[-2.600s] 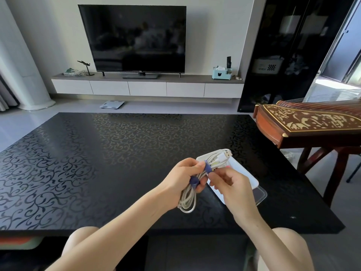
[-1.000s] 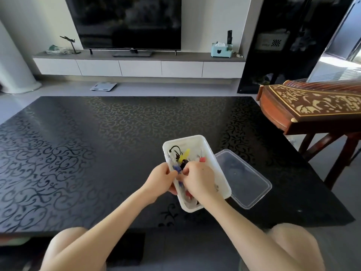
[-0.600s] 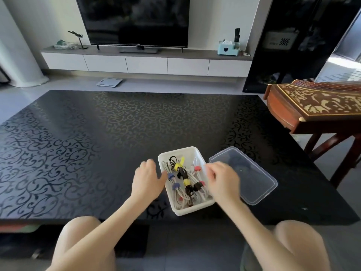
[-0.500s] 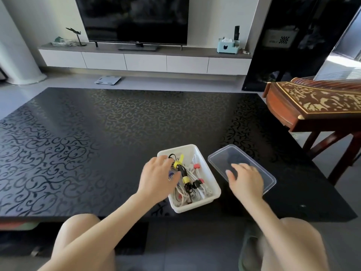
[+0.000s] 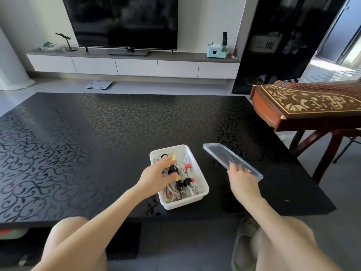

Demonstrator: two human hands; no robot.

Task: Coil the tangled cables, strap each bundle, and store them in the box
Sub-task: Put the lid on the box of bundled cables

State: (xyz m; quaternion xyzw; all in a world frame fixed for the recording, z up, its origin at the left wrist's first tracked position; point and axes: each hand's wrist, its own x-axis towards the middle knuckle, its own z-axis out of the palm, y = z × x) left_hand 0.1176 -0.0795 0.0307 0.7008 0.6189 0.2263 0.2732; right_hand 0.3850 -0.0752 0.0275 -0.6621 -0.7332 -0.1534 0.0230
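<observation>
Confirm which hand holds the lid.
The right hand grips the clear lid at its near edge; the left hand lies open over the cables in the white box.

The black tabletop shows bare surface across its left half and far side, so the white box can be reached from the left and from beyond. The box mouth is uncovered but partly blocked by the left hand, which lies over the strapped cables covering the box floor. To the right of the box, the clear lid, gripped at a tilt by the right hand, narrows the passage, and a wooden stringed instrument on a stand bounds the tabletop's far right corner.
</observation>
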